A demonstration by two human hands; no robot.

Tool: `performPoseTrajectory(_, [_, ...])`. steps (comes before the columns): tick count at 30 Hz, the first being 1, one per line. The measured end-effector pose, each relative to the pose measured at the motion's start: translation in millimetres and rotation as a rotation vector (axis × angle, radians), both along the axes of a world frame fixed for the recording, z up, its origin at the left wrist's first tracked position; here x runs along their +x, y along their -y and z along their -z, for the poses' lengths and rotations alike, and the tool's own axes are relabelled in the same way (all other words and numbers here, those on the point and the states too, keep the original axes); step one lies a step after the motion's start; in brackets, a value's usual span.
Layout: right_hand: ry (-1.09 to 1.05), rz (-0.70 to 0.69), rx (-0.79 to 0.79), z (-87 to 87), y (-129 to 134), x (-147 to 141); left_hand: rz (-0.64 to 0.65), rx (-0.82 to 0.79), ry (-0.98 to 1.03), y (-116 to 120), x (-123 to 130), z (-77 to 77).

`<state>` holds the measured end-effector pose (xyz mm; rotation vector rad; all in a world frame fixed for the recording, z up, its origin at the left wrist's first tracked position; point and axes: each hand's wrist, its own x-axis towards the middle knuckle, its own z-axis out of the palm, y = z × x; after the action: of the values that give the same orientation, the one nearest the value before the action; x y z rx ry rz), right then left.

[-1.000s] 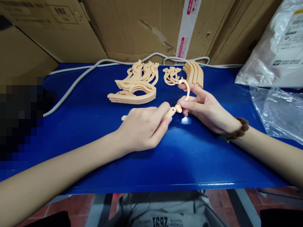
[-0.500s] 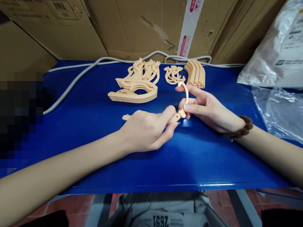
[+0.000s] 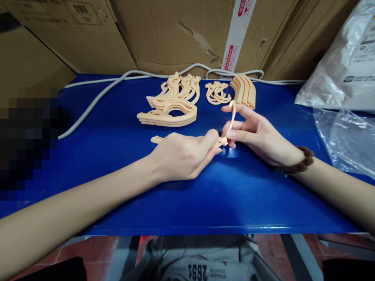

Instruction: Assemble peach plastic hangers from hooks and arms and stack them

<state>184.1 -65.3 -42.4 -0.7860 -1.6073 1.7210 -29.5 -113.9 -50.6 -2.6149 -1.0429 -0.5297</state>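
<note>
Two-handed over desk [image 3: 263, 203]: grips pale strip [image 3: 157, 139] in closed fingers of left hand [image 3: 183, 156], pinches curved hook [image 3: 233, 118] in right hand [image 3: 252, 128]. Now shows hook turned more edge-on, foot at strip's right tip; seems better aligned.

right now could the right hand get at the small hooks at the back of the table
Probably yes: the small hooks lie just beyond the right hand, with nothing seen blocking the way, though the curved hook it holds would likely need setting down first.
</note>
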Motion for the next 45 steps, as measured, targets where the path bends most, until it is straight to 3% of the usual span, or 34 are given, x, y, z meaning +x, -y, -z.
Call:
performPoseTrajectory(7, [0.021, 0.054, -0.036, -2.4, 4.5, -2.6, 0.01, 0.11, -0.018, 0.5, -0.2, -1.3])
performPoseTrajectory(35, [0.065, 0.116, -0.002, 1.2, 6.8, -4.4, -0.065, 0.107, -0.176, 1.7, 3.0, -4.0])
performPoseTrajectory(45, [0.141, 0.173, 0.197, -1.0, 9.4, -5.2, -0.03, 0.193, -0.089, -6.2, 0.6, 2.5])
